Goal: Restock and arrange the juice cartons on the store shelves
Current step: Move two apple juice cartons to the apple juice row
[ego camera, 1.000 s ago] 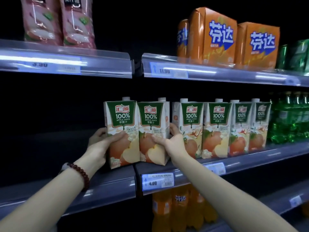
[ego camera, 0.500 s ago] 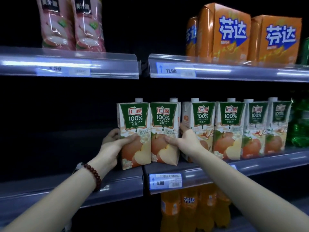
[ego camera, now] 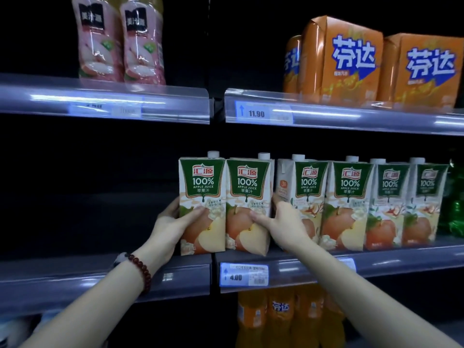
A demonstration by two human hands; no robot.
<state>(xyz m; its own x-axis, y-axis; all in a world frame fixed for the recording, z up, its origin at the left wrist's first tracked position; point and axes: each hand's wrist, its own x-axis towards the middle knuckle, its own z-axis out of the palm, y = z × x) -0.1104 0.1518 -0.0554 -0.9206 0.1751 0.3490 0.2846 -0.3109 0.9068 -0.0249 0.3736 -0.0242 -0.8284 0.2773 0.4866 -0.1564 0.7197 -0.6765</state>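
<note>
We face dim, dark-backed store shelving (ego camera: 105, 275); glossy clear price rails (ego camera: 351, 116) on the shelf edges catch streaks of light.

Two pink plastic pouches (ego camera: 118, 43) stood above the hands, orange cardboard multipacks (ego camera: 376, 64) up to their right, orange soda bottles (ego camera: 281, 315) below them.

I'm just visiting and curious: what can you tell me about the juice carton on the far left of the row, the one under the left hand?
The leftmost carton is a tall, upright paperboard box with a white screw cap, a green "100% apple juice" panel and pictured apples. It stands at the front edge of the middle shelf, flush against the next carton. The left hand grips its left side, thumb across the front.
</note>
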